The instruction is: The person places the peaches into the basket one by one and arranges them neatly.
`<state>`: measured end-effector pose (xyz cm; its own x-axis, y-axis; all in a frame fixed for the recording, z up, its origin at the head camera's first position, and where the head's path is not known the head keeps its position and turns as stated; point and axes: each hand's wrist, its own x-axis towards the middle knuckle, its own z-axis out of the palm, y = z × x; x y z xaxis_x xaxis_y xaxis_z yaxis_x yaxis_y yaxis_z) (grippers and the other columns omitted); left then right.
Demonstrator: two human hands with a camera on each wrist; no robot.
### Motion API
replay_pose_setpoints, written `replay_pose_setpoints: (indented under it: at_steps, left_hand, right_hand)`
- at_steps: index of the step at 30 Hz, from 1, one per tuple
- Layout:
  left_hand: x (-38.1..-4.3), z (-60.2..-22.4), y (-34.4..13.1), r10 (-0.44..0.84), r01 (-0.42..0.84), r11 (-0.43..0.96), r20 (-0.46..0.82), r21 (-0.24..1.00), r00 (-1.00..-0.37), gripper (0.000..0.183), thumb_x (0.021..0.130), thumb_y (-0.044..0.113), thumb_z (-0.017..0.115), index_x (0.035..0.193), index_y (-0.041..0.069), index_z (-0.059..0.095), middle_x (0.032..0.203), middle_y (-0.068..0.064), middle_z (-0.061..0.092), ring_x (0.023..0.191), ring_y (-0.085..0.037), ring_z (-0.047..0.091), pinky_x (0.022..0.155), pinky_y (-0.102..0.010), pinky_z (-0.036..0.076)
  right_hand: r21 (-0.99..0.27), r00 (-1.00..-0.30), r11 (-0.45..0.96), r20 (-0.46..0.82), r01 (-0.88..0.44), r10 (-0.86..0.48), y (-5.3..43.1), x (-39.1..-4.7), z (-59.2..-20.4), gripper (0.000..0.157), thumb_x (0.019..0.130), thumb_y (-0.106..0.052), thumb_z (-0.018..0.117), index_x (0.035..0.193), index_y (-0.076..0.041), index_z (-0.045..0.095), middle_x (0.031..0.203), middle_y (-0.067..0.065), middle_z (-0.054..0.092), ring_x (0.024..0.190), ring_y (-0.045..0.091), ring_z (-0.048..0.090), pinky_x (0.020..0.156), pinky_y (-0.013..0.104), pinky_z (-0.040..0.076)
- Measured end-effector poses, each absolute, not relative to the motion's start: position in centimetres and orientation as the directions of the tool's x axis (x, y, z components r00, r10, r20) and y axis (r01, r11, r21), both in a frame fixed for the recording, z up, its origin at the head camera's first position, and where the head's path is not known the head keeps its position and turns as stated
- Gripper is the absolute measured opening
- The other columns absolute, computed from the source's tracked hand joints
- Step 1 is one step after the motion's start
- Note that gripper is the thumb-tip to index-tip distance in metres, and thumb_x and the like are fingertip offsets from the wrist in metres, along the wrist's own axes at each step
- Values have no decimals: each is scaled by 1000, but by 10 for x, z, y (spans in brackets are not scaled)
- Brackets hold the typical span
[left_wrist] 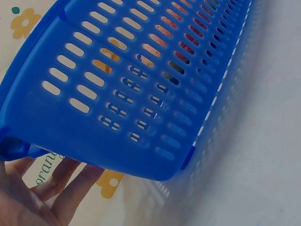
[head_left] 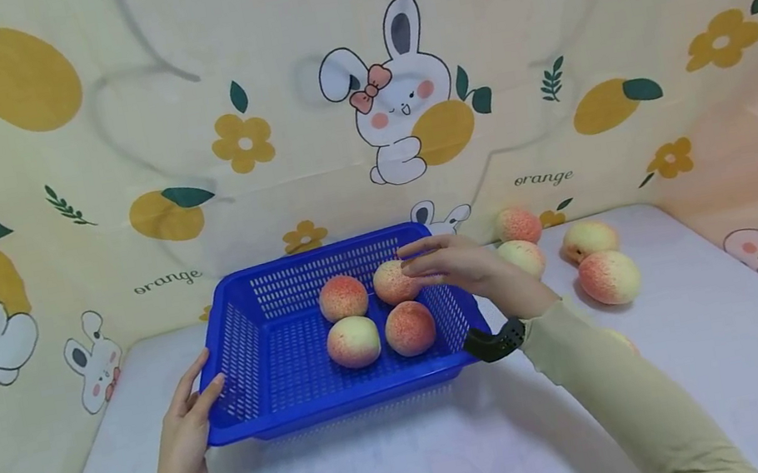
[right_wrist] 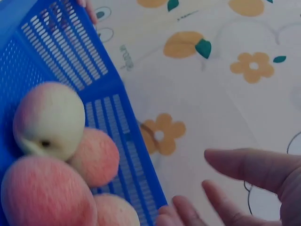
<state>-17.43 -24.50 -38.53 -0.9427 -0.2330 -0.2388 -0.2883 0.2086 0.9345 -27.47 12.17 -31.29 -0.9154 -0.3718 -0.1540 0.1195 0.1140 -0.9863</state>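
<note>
A blue plastic basket (head_left: 348,407) with slotted walls is raised at its near side above the white table. My left hand (head_left: 183,431) grips its left end, thumb at the rim; in the left wrist view the fingers (left_wrist: 77,188) reach around the outside of the rim. Several peaches sit together in the right half of the basket, among them a red one (head_left: 410,329) and a pale one (head_left: 353,342). My right hand (head_left: 456,267) is over the basket's right side with fingers extended, overlapping a peach (head_left: 393,282). Nothing lies between its thumb and fingers in the right wrist view.
Right of the basket, more peaches lie on the table (head_left: 718,346), including a red-and-yellow one (head_left: 610,278) and a yellowish one (head_left: 589,239). Another peach (head_left: 518,225) lies near the back. A printed cloth backdrop (head_left: 281,25) stands behind the table.
</note>
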Motion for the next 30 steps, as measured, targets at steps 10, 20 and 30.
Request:
replay_pose_setpoints:
  at_steps: [10,20,30]
  left_hand:
    - [-173,-386,-245,-223,-282,204,-236,937,-946,62,97,50,44,152,40,17,152,-21,26,128,-39,42,98,-41,48]
    - [-174,-386,-244,-230,-276,208,-228,938,-946,62,97,51,45,152,40,19,151,-21,29,125,-37,46,96,-38,50]
    - [-173,-386,-245,-229,-274,179,-231,945,-946,64,96,51,46,152,39,18,153,-23,24,131,-42,39,106,-54,35]
  right_hand:
    - [-988,-985,154,-46,20,-167,146,-273,-315,46,92,-13,63,134,1,49,136,19,51,120,26,53,107,43,42]
    - [-984,-992,143,117,-109,46,175,-282,-326,44,92,-26,65,128,-4,53,104,-11,61,100,6,59,89,22,49]
    - [-985,-984,164,73,-46,161,195,-285,-327,33,92,-28,65,119,-12,58,100,-15,58,101,5,52,94,23,41]
